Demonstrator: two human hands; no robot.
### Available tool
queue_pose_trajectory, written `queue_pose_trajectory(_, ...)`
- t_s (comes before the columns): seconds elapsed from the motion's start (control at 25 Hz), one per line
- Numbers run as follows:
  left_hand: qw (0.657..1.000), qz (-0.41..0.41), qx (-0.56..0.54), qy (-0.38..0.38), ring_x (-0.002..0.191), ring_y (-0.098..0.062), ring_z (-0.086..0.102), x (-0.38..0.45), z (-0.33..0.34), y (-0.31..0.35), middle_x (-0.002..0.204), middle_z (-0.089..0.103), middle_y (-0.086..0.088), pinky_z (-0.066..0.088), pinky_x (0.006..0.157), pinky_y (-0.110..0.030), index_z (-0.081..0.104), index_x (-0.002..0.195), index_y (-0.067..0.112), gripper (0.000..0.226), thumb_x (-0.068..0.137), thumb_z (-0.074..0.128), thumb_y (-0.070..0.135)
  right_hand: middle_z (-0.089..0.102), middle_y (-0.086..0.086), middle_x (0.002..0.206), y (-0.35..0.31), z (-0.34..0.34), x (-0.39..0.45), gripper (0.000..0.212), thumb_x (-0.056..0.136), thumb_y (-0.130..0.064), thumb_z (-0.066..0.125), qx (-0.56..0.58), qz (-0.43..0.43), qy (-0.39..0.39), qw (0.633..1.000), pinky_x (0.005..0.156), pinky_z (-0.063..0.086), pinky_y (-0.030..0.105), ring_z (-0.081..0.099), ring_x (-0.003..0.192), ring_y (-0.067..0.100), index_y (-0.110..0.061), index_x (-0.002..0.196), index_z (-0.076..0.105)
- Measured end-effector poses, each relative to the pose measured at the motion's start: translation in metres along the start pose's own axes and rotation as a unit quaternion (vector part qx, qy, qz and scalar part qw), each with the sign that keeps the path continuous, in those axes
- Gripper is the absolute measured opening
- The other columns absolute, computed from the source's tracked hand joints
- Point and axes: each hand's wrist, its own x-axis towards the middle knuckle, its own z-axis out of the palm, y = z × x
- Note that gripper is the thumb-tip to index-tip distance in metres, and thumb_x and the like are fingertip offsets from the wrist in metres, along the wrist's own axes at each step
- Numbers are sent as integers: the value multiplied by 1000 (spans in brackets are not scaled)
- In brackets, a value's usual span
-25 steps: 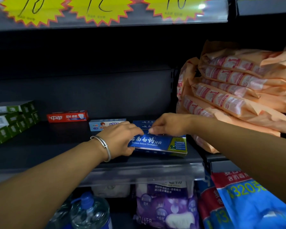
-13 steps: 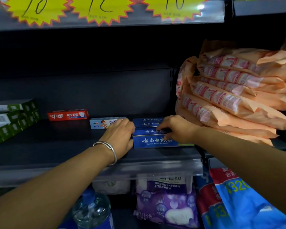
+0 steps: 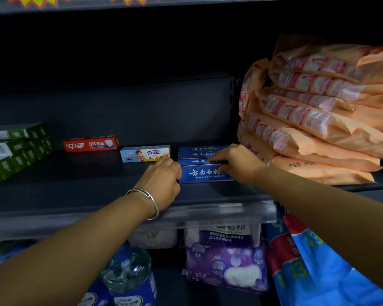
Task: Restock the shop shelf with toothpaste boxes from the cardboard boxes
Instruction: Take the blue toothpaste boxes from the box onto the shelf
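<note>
Seating of the front blue toothpaste box (image 3: 205,174) at centre frame: left hand (image 3: 161,182) curls on its end, right hand (image 3: 234,162) lies fingers-flat on top; advise pushing square against the blue row (image 3: 197,154) behind.

Both arms reach fwd, forearms converging. Left hand (image 3: 161,180) knuckles-up, fingers curled at the left end of the blue box (image 3: 205,173), bracelet on wrist. Right hand (image 3: 237,163) palm-down, fingers laid over the box top.
</note>
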Motion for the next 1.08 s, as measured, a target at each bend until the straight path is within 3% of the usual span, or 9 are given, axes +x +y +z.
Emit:
queue_pose_trajectory(0.24,997,34,-44,54,97,-20,46,-19,2,-4,99,54,-4,38,88,-30,58,97,9,17,85,46,6,63,9,122,-7,3,-5,35,87,-11,61,-47,-10,36,998,95,45,42,49,118,27,-19,121,64)
queue_pose_trajectory(0.36,988,117,-75,73,84,-19,46,-42,-3,2,86,56,-7,38,77,-29,59,85,8,21,76,40,12,68,18,108,-33,5,-21,33,78,-11,52,-55,-64,140,987,85,49,48,57,102,41,-5,106,70)
queue_pose_trajectory(0.48,981,178,-79,19,79,-18,43,-90,13,5,80,57,-8,36,71,-28,58,81,8,21,72,39,13,71,14,93,-77,27,-60,31,70,-2,53,-50,-152,235,959,74,52,45,59,82,40,-3,94,72)
queue_pose_trajectory(0.56,979,183,-87,-32,79,-22,47,-130,39,0,81,58,-9,38,72,-31,58,82,9,22,72,39,14,69,12,87,-103,58,-93,23,73,-2,54,-38,-201,245,948,67,51,43,58,76,37,-5,88,72)
queue_pose_trajectory(0.64,976,165,-100,-102,80,-20,49,-171,69,-8,83,59,-9,38,73,-29,59,83,9,24,72,39,17,66,13,82,-120,98,-128,22,73,-3,52,-18,-216,187,958,63,51,42,58,73,36,-6,83,71)
queue_pose_trajectory(0.8,960,131,-115,-220,82,-21,60,-254,127,-30,89,60,-3,47,77,-29,61,90,14,27,74,45,28,63,10,70,-130,200,-188,11,60,-4,68,-6,-221,6,975,55,54,35,61,61,31,-6,71,70)
queue_pose_trajectory(0.88,958,117,-91,-245,84,-17,65,-293,154,-40,93,64,1,51,78,-24,64,94,19,26,74,53,32,63,10,71,-134,244,-205,11,60,-6,69,4,-210,-78,975,55,55,37,61,63,31,-7,71,69)
queue_pose_trajectory(1.0,927,70,-112,-350,115,-21,52,-335,185,-49,125,53,-5,39,101,-30,52,123,16,45,83,63,35,62,11,100,-144,285,-216,16,82,-11,63,0,-142,-185,973,81,52,41,57,93,30,-8,98,67)
queue_pose_trajectory(1.08,909,53,-108,-399,122,-19,44,-353,201,-54,134,45,-3,34,106,-31,43,132,18,57,84,62,42,56,8,118,-151,302,-218,28,92,-22,54,-17,-105,-224,969,95,43,34,50,110,24,-11,117,60)
